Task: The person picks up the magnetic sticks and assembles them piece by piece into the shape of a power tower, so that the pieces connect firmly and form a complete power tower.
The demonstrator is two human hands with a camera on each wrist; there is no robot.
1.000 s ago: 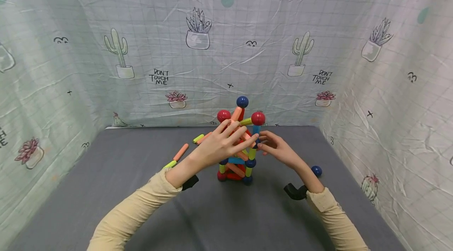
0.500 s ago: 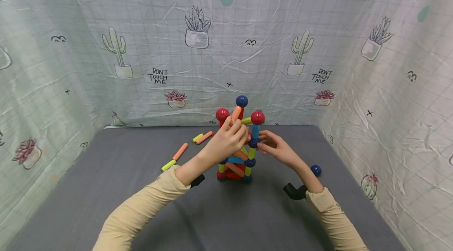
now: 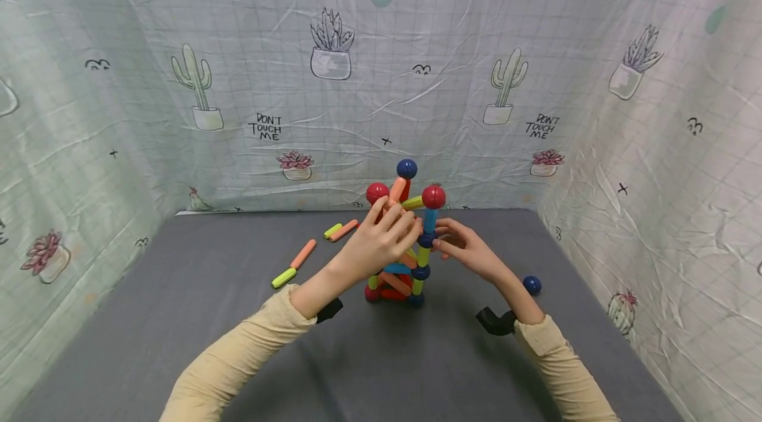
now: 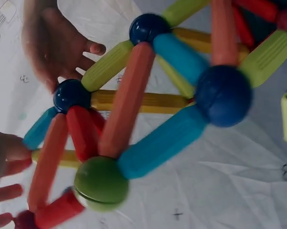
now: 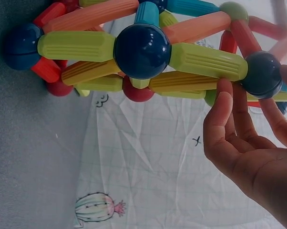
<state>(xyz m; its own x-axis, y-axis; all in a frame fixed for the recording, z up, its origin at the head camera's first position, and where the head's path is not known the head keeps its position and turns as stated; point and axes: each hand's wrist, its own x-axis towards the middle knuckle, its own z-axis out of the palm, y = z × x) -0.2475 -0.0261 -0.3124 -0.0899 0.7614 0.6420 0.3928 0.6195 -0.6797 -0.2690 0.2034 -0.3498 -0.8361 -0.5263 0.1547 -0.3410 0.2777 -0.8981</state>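
A tower of magnetic rods and balls (image 3: 397, 268) stands on the table, with red and blue balls near its top. My left hand (image 3: 381, 242) is at the upper front of it, hiding part of the frame. In the left wrist view its fingers (image 4: 9, 167) reach separately toward a salmon rod (image 4: 49, 162) and a small red ball (image 4: 25, 219); the thumb is out of sight. On the tower's right side, my right hand (image 3: 473, 255) holds a blue ball (image 5: 262, 74) between thumb and fingers. A green ball (image 4: 101, 180) joins several rods.
Several loose rods lie left of the tower, among them a yellow-green rod (image 3: 284, 278) and an orange rod (image 3: 304, 254). One loose blue ball (image 3: 532, 285) lies to the right on the grey table (image 3: 381, 369). A printed cloth (image 3: 381, 104) hangs behind.
The left hand's fingers were spread over the front, then curled in closer, and are now a little looser. The right hand has stayed at the blue ball.
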